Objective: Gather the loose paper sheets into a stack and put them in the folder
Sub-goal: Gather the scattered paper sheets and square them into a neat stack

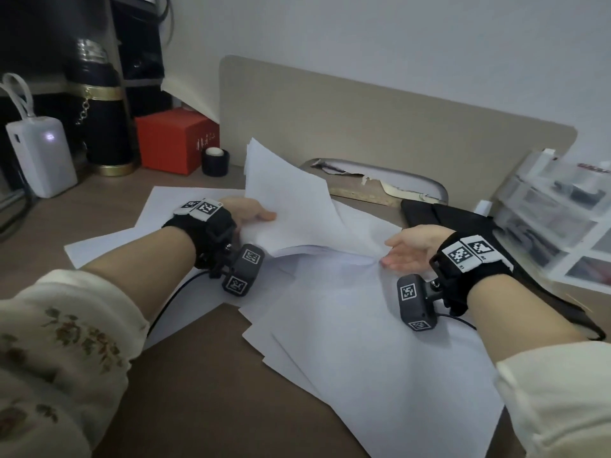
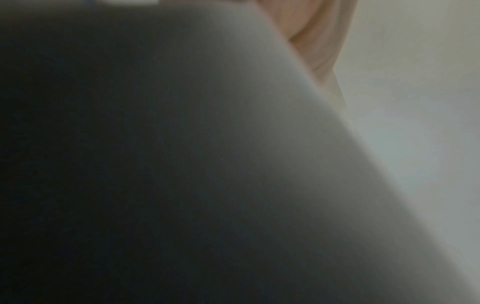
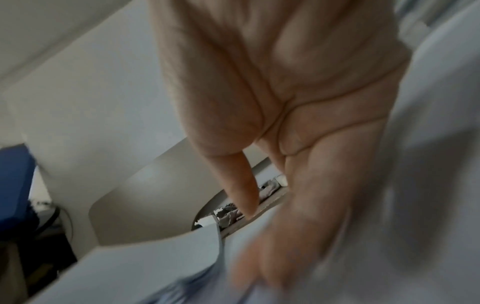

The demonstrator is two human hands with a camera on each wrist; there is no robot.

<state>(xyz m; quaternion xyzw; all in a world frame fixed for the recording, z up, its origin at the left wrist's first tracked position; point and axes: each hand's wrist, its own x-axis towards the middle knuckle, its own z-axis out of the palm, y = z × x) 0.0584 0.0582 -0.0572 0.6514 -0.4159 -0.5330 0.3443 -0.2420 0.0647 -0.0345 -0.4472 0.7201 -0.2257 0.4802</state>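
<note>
Several white paper sheets (image 1: pixel 347 312) lie scattered and overlapping on the brown desk (image 1: pixel 205 385). My left hand (image 1: pixel 249 214) grips a lifted bunch of sheets (image 1: pixel 284 193) by its near left edge, thumb on top, so the bunch tilts up toward the back. My right hand (image 1: pixel 401 251) is flat, palm facing left, fingers straight against the bunch's right edge. The right wrist view shows the right hand (image 3: pixel 272 205) with straight fingers (image 3: pixel 298 236) touching paper (image 3: pixel 155 267). A black folder (image 1: pixel 453 216) lies behind the right hand. The left wrist view is blurred, mostly paper (image 2: pixel 207 164).
A beige divider panel (image 1: pixel 380 127) stands at the back. At the back left are a red box (image 1: pixel 172 140), a small black roll (image 1: pixel 215 161), a white power bank (image 1: pixel 41 153) and a black bottle (image 1: pixel 102 120). Clear plastic drawers (image 1: pixel 555 206) stand at the right.
</note>
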